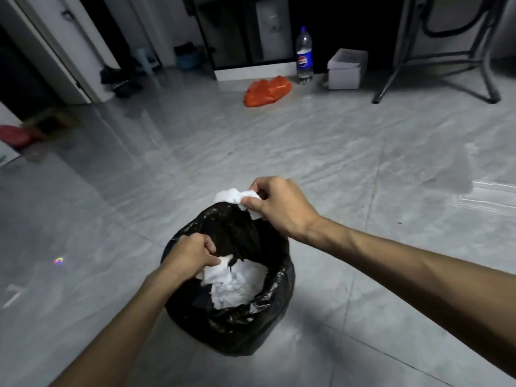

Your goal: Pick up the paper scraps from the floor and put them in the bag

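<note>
A black plastic bag stands open on the grey tiled floor, low in the middle of the view. White paper scraps lie inside it. My left hand grips the bag's near-left rim and also pinches a white scrap against it. My right hand is at the bag's far rim, closed on a crumpled bunch of white paper scraps that sticks out to the left of the fingers, just above the rim.
An orange plastic bag lies on the floor further back. Behind it stand a cola bottle and a white box. A metal chair frame is at the back right, a door at the left.
</note>
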